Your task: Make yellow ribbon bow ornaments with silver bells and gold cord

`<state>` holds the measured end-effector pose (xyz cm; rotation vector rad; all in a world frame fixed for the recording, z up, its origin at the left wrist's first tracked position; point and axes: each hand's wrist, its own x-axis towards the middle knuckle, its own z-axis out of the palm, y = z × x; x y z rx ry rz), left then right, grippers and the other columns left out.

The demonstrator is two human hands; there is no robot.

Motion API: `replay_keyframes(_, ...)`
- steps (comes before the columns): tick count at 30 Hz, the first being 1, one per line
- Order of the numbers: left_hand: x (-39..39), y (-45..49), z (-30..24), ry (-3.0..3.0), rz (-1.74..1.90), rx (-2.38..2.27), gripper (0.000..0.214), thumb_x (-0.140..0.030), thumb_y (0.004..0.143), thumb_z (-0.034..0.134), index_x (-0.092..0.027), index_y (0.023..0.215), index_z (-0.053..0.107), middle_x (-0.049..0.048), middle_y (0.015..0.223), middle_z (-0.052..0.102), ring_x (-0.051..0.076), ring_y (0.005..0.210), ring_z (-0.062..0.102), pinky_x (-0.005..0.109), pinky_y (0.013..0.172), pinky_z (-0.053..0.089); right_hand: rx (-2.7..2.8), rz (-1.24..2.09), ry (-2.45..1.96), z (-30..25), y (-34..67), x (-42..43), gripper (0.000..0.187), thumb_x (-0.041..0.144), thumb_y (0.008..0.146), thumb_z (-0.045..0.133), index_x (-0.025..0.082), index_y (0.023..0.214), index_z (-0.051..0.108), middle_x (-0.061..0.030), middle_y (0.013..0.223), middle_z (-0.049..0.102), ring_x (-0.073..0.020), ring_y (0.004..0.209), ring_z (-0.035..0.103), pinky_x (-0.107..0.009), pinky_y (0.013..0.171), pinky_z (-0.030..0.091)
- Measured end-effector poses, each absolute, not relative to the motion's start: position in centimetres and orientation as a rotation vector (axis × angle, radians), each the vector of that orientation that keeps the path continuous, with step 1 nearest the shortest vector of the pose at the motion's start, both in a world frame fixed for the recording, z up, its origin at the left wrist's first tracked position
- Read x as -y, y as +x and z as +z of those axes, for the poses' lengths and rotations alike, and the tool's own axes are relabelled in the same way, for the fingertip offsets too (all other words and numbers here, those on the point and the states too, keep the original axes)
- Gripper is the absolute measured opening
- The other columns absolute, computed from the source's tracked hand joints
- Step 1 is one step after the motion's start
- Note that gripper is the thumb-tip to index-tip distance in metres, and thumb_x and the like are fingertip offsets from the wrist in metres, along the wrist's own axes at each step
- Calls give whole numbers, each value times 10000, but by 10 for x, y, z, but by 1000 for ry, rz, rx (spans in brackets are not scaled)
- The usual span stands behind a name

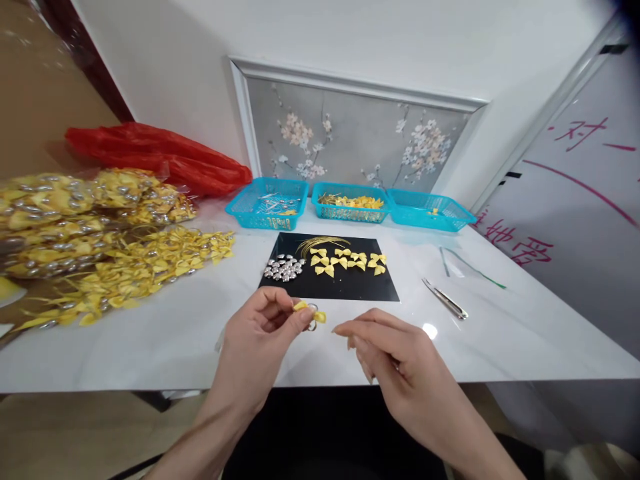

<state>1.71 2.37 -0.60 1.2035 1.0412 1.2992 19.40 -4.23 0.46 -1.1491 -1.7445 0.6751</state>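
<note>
My left hand [257,343] pinches a small yellow ribbon bow [320,317] between thumb and fingertips, with a silvery bead at its middle. Just to the right, my right hand [395,357] has its fingers drawn together near the bow, apart from it; whatever may be between the fingertips is too small to make out. Beyond both hands lies a black mat [340,291]. On it are a cluster of silver beads [285,269], several yellow ribbon bows [342,263] and a curved bundle of gold wires [316,243].
Three blue baskets [427,221] line the back by a framed flower picture [350,127]. Small snips [445,299] and a green strip [477,270] lie at right. Bagged yellow flower strands [55,227], loose strands [150,270] and a red bag [160,157] fill the left.
</note>
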Motion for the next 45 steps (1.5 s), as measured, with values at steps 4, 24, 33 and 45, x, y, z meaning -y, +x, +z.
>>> replay_keyframes(4, -27, 17, -9, 1135, 1368, -1035, 279, -199, 672, 823, -202, 727, 549, -46, 657, 719, 105, 620, 661, 207, 634, 520, 1766, 701, -1207, 5, 196, 49, 322, 133, 987, 427, 213, 1106, 715, -32, 889, 636, -105, 605, 518, -211, 540, 460)
replay_keyframes(24, -20, 18, 5, 930, 1388, -930, 272, -214, 656, 881, -195, 643, 609, -68, 603, 667, 68, 618, 632, 136, 640, 537, 1748, 749, -1168, 5, 196, 75, 291, 143, 969, 444, 228, 1061, 707, -37, 828, 627, -105, 551, 537, -226, 481, 436)
replay_keyframes(33, 6, 6, 8, 1189, 1269, -1036, 102, -296, 790, 803, -286, 892, 810, -19, 841, 803, 120, 764, 738, 155, 766, 605, 1530, 693, -1133, 12, 204, 88, 342, 157, 1013, 456, 362, 1179, 674, -11, 790, 601, -124, 560, 576, -243, 485, 487)
replay_keyframes(45, 17, 9, 18, 1491, 1360, -1249, 102, -299, 741, 803, -345, 831, 811, -34, 894, 786, 167, 786, 731, 165, 710, 605, 1693, 658, -1109, 13, 217, 88, 391, 130, 1010, 447, 338, 1303, 601, -27, 824, 653, -133, 604, 647, -250, 569, 581)
